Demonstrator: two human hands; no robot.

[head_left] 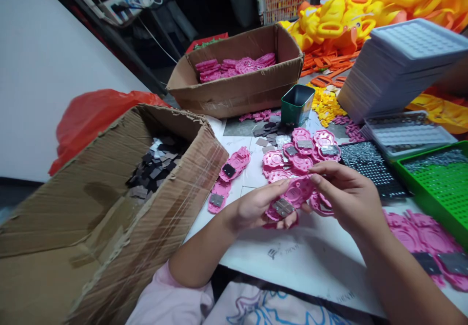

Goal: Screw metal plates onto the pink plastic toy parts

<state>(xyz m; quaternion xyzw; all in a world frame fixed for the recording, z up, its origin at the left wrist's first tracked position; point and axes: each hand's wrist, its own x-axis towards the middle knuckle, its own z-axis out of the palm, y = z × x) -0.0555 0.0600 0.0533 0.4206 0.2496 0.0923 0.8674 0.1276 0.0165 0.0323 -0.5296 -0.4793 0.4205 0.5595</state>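
My left hand [261, 203] is closed around a pink plastic casing [298, 192] with a grey metal plate at its near end. At the casing's far end, my right hand [343, 193] pinches its edge between thumb and forefinger; whether a small part is also between those fingertips is hidden. Just beyond the hands lie several similar pink casings [302, 142], some with metal plates. Two more casings [236, 163] rest left of my hands, one bearing a black plate. Near my right forearm are further pink casings [404, 232] with dark plates.
An open carton [190, 179] holding dark plates stands left; another carton [234, 88] at the back holds pink casings. A green cup [297, 105] stands behind the work area. To the right are a black screw tray [376, 174], a green tray [435, 188] and stacked white trays [395, 66].
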